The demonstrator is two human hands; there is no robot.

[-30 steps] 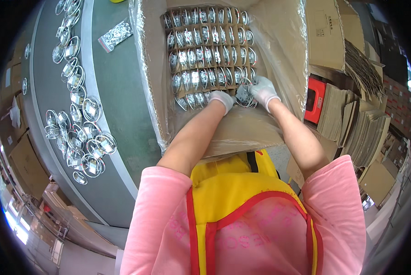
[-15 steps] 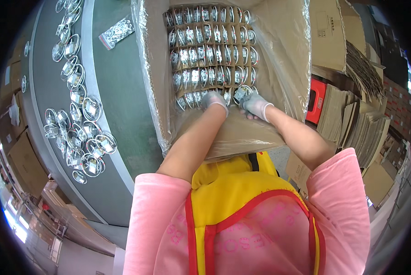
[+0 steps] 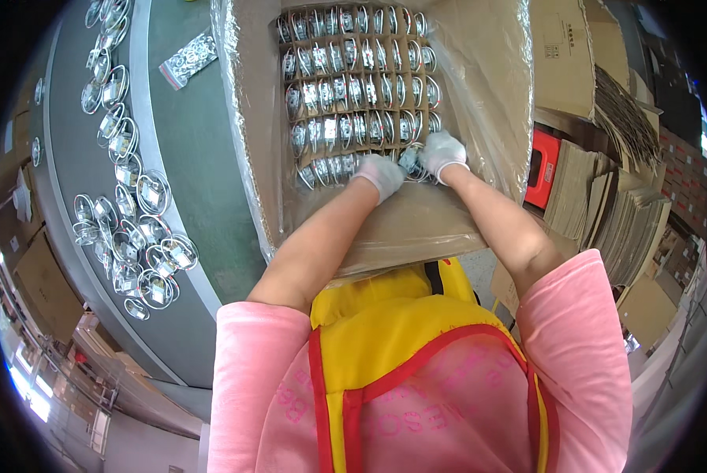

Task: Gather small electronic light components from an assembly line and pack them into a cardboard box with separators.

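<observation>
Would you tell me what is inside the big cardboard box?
The cardboard box has a clear plastic liner and rows of small bagged metal rings. Anything beneath that top layer is covered.

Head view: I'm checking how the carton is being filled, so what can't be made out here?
- Packet between the white-gloved left hand and right hand: gloves cover it.
- Contents of the small shiny packets in the brown cardboard carton: too small.
- Carton's far rows: cut off by the top edge.

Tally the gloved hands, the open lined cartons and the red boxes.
Gloved hands: 2, left hand and right hand
Open carton: 1
Red box: 1
Total: 4
</observation>
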